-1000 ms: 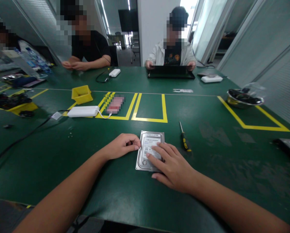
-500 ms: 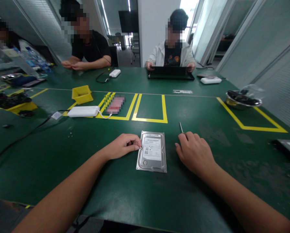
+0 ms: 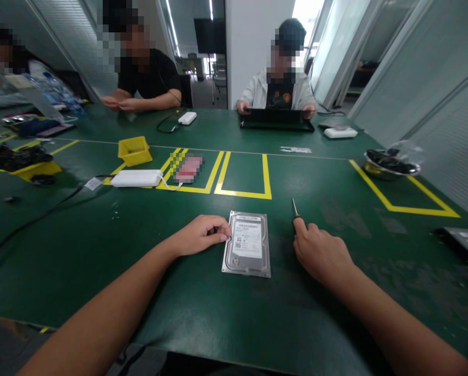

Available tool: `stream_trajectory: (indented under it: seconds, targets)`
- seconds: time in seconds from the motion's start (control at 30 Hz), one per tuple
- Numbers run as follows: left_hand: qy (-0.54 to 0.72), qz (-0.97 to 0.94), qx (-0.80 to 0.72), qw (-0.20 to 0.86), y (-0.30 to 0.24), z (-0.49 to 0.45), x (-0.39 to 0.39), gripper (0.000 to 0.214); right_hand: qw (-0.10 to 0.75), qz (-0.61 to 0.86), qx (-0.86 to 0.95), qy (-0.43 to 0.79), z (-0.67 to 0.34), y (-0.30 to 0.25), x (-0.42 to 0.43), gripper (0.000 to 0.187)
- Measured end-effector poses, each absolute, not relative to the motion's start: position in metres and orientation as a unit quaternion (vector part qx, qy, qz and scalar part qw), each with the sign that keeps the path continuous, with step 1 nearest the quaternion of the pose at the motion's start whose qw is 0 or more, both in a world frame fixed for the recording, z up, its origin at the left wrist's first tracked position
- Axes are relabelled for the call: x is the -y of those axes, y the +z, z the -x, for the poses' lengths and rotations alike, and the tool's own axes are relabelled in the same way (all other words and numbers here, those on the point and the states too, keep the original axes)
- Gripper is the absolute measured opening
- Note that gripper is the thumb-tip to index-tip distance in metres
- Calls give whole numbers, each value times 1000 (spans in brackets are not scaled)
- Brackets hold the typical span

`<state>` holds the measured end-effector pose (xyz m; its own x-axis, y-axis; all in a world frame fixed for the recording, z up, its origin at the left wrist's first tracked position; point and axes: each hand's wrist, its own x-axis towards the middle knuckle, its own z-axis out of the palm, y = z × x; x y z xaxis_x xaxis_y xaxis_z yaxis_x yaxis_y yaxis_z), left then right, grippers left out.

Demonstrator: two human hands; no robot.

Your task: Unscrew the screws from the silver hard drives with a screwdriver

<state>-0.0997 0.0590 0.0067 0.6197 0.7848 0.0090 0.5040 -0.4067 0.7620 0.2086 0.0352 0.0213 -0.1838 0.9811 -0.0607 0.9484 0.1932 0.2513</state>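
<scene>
A flat, silver, rectangular metal hard drive [image 3: 247, 244] lies label-up on the green tabletop [image 3: 190, 308], the left hand [image 3: 201, 235] curled at its left edge, probably steadying it (whether pinching, I cannot tell), while rightward the right hand [image 3: 323, 249] wraps a dark-handled, metal-shafted screwdriver [image 3: 295, 209].

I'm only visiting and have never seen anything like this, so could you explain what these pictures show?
Gladly. There is no machine here: the two hands are a person's own bare hands. The view comes from a camera worn on that person's head, looking forward and down.

On the green table lies a silver hard drive. The left hand touches its left edge; whether it grips is hard to tell. The right hand holds a screwdriver, which points away from the person.

Farther off sit a yellow bin and a metal bowl. Across the table, another person holds a flat dark panel.
</scene>
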Motion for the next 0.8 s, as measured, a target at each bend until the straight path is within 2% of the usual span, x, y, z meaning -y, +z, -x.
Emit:
stream_trajectory:
  seconds: [0.13,0.23,0.33,0.47,0.57,0.67,0.8]
  targets:
    - [189,-817,-394,375,5,101,-59,13,84,-640,-759,87,-210,31,-36,24]
    - [191,-812,-396,385,5,101,-59,13,35,-654,-750,90,-219,44,-38,23]
    - [192,-802,-399,400,4,101,-59,13,-76,-651,-752,76,-235,60,-42,23]
    - [195,-795,-400,411,2,102,-60,14,-288,-626,-724,23,-252,85,-46,27]
    - [197,-791,-399,421,2,102,-60,15,-431,-586,-678,-106,-251,102,-45,29]
    - [199,-786,-401,427,3,101,-60,14,-545,-485,-632,-261,-240,116,-44,22]
    - [199,-778,-406,437,3,101,-59,15,-592,-363,-626,-355,-217,132,-45,11]
